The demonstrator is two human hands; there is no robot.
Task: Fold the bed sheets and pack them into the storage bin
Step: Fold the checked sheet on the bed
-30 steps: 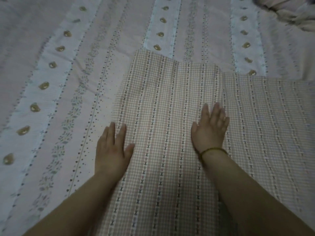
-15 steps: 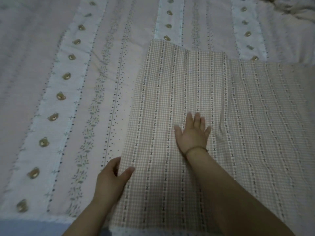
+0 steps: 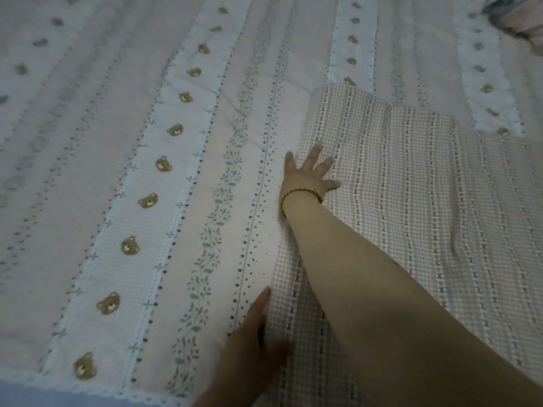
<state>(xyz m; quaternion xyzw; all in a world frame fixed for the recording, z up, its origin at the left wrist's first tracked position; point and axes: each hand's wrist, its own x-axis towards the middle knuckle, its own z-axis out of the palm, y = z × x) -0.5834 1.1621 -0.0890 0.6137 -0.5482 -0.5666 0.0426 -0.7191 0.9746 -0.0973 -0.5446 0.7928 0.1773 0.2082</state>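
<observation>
Your right hand (image 3: 308, 174) has left the middle of the pink-and-white checked folded sheet (image 3: 411, 201). It now lies flat, fingers spread, at the sheet's left edge, with your forearm crossing the cloth. Your left hand (image 3: 252, 342) has slid nearer to you along that edge; it is blurred, so whether it still pinches the edge is unclear.

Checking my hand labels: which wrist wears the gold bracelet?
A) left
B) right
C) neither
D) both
B: the bracelet circles the wrist of the right hand, which lies spread open on the checked sheet near its left edge.
</observation>
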